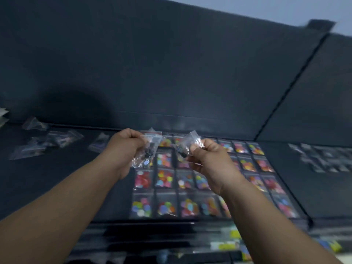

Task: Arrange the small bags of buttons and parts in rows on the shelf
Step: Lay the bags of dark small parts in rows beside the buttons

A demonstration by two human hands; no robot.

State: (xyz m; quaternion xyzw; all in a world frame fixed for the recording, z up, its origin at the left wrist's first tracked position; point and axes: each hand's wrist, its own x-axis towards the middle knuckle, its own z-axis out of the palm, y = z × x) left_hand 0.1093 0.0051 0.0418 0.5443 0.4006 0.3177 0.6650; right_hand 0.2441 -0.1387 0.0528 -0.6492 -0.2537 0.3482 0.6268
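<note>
My left hand (pixel 125 144) grips a clear zip bag of dark parts (pixel 147 149) with a red strip along its top. My right hand (pixel 206 159) pinches a second clear bag of dark parts (pixel 187 144). Both bags hang in the air above the black shelf (pixel 62 183). Below them, several small bags of coloured buttons (pixel 165 179) lie flat in neat rows on the shelf. The whole view is blurred by motion.
Loose clear bags of dark parts (pixel 47 142) lie scattered at the shelf's back left. More bags in rows (pixel 323 159) lie on the neighbouring shelf section to the right. A dark back wall (pixel 171 63) rises behind. Lower shelves with colourful packets (pixel 234 242) show beneath.
</note>
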